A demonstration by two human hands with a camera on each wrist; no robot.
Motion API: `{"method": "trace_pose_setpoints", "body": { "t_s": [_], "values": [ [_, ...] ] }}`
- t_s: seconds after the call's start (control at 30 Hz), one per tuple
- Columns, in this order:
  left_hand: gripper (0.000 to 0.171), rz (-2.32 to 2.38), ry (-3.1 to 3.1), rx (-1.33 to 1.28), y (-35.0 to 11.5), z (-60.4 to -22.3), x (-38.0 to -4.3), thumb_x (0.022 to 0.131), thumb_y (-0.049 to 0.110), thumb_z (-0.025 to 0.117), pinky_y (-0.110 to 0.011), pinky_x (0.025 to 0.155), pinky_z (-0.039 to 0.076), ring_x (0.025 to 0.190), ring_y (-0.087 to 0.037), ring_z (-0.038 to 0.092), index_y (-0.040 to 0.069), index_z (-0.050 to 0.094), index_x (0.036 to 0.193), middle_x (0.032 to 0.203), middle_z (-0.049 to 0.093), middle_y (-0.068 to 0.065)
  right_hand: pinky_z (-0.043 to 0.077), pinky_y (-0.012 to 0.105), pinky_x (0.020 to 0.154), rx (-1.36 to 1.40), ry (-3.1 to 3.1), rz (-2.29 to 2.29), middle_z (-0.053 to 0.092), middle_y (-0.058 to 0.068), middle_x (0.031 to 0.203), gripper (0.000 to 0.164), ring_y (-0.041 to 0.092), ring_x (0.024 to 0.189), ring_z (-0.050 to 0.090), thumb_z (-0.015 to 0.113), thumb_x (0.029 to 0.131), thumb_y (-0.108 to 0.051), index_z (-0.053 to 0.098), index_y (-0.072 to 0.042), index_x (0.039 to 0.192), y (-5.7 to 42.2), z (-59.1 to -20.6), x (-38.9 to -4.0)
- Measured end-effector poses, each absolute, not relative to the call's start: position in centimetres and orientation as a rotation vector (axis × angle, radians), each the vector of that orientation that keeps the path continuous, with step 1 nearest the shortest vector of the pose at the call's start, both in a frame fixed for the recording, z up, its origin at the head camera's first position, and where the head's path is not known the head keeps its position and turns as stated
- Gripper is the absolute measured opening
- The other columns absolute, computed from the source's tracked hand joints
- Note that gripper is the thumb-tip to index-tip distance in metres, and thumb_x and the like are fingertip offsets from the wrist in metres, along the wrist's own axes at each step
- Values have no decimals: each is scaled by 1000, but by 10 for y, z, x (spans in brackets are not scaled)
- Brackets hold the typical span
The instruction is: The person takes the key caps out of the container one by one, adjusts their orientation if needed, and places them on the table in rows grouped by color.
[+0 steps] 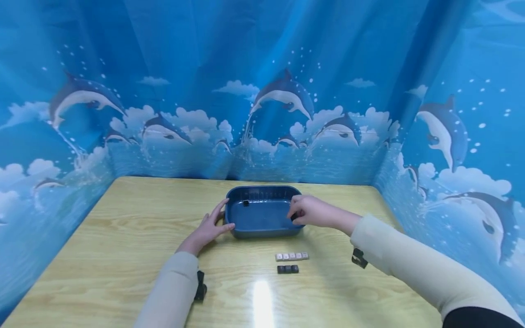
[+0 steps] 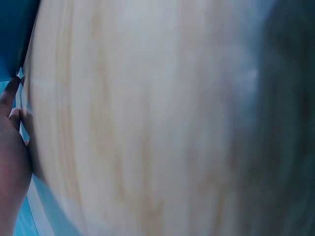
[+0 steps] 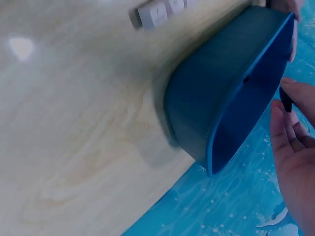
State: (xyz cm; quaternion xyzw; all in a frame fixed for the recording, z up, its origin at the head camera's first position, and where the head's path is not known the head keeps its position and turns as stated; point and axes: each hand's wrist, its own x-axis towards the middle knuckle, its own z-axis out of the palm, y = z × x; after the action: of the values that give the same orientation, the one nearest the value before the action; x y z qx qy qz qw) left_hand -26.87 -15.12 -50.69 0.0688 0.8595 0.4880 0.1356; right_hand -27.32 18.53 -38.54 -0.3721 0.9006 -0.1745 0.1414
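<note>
Pinched between the thumb and fingers of my right hand [image 1: 309, 211] is a small black keycap [image 3: 286, 100], held over the right end of a blue plastic tray [image 1: 262, 217]. Another black keycap [image 1: 246, 203] lies in the tray near its back left. My left hand [image 1: 209, 229] rests against the tray's left end, fingers extended and spread, thumb by the front corner and a fingertip at the rim. In front of the tray on the table stand a row of several white keycaps [image 1: 292, 256] and a row of three black keycaps [image 1: 288, 269].
A pale wood-grain table [image 1: 135, 246] carries everything. Blue curtains [image 1: 197, 91] printed with dolphins and waves hang behind it and along both sides. A bright light reflection [image 1: 262, 300] shows on the table's front part.
</note>
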Motion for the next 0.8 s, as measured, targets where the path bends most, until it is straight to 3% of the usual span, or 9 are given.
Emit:
{"method": "trace_pose_setpoints", "body": {
  "t_s": [0.27,0.43,0.6,0.8],
  "values": [
    [86,1418,2481,197,-150,-506,-269,90,44,67,-68,108,-9,143,-45,-13,41,10,155,157,26,-18,54,26,74,-923,2591,-732,64,-3,98,18,9,85,60,69,91,-8,73,-5,109,201,-395,-240],
    [86,1405,2484,181,-151,-506,-270,91,44,67,-70,107,-10,143,-45,-14,42,9,155,157,24,-18,56,40,80,-725,2477,-953,68,3,100,19,22,92,65,58,97,-5,70,-4,112,207,-404,-224],
    [87,1393,2483,163,-150,-504,-270,91,43,66,-70,106,-10,143,-46,-15,41,8,156,157,23,-19,56,46,82,-639,2452,-1037,68,6,98,19,21,89,66,55,98,-3,71,-5,109,211,-409,-215],
    [86,1393,2476,154,-146,-504,-269,93,41,65,-70,106,-10,142,-46,-15,40,7,156,157,23,-20,58,42,75,-634,2414,-1121,67,18,98,21,19,79,67,50,99,1,67,6,110,216,-414,-208]
  ]
}}
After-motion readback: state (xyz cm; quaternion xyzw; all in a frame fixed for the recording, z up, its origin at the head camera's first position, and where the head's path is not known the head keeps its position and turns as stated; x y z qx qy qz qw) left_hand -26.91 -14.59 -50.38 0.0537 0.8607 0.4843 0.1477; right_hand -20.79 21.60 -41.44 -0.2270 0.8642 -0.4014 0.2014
